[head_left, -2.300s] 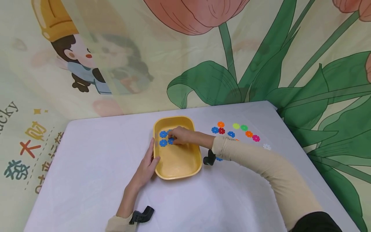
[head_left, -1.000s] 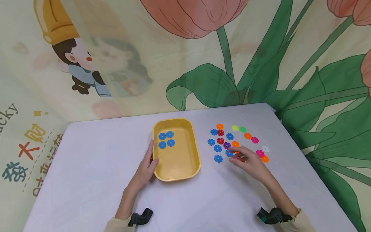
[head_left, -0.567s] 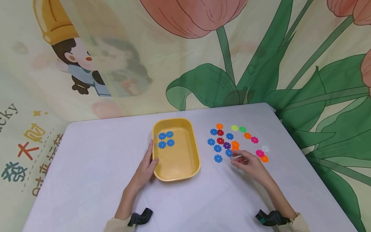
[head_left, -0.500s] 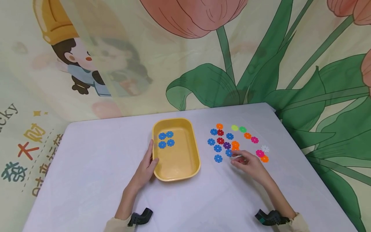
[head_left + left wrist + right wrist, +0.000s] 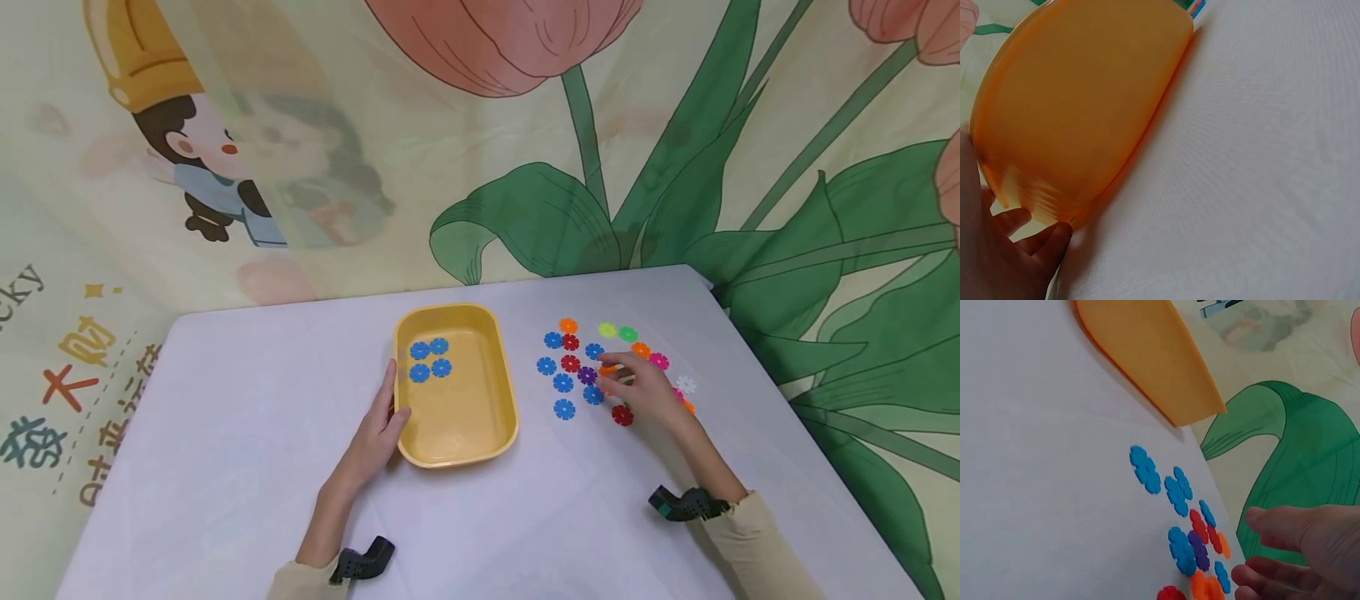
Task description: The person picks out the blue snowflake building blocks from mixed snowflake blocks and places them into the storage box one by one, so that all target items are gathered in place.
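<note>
My left hand [image 5: 377,440] holds the left side of a yellow plastic tray [image 5: 459,429]; its thumb lies at the rim. The left wrist view shows the fingertips against the wall of the tray [image 5: 1085,106]. Inside, several blue snowflake discs [image 5: 419,373] form a small block at the far left. My right hand [image 5: 647,392] hovers over the loose discs, beside a blue disc [image 5: 593,394] and a purple disc [image 5: 587,376]. In the right wrist view, the thumb and fingers of the right hand [image 5: 1313,550] stand apart with nothing between them. The hand hides some discs in the head view.
Scattered to the tray's right are more blue discs [image 5: 564,409], red discs [image 5: 570,363], a yellow-green disc [image 5: 607,330], a green disc [image 5: 627,333] and a white disc [image 5: 686,384]. A white cloth covers the table [image 5: 247,433]. A printed curtain [image 5: 360,167] hangs behind its far edge.
My right hand was at the blue discs in the tray, then swung right to the loose discs. Within the last half second it shifted farther up the table. The left hand stayed at the tray.
</note>
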`<state>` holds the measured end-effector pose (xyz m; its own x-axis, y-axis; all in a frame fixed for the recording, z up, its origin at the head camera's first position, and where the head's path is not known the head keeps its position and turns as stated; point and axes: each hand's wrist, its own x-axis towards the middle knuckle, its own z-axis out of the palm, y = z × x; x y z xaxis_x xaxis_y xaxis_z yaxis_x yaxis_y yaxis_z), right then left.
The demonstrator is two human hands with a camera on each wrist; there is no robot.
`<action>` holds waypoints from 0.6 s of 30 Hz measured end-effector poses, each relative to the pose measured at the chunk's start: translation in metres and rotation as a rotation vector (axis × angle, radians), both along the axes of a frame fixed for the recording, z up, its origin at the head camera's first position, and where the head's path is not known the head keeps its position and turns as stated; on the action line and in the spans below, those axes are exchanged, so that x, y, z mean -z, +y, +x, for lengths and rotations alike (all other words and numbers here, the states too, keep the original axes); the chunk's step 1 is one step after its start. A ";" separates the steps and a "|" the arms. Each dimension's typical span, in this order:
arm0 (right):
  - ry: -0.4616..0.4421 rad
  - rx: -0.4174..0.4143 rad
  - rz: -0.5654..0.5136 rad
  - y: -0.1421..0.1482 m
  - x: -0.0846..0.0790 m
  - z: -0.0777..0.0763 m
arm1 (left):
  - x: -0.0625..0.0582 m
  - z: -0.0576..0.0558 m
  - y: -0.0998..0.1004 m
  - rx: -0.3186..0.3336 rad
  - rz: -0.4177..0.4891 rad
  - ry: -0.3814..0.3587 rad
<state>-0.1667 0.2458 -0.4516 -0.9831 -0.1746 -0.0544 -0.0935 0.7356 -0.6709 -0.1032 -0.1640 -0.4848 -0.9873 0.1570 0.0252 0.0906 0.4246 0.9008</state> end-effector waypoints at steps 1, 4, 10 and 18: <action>-0.009 0.005 0.020 0.001 -0.001 -0.006 | 0.000 0.000 0.000 0.002 0.004 0.001; -0.047 0.034 0.072 0.004 0.000 -0.025 | 0.001 0.000 0.000 0.004 0.010 0.004; -0.103 0.070 0.142 0.008 0.008 -0.052 | 0.001 0.000 0.001 0.011 0.019 0.002; -0.074 0.021 0.197 0.004 0.010 -0.061 | 0.001 0.000 0.000 0.006 0.007 0.020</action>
<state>-0.2274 0.2493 -0.4618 -0.9785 -0.1329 -0.1580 -0.0323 0.8544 -0.5186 -0.1034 -0.1641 -0.4858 -0.9856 0.1625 0.0457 0.1107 0.4177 0.9018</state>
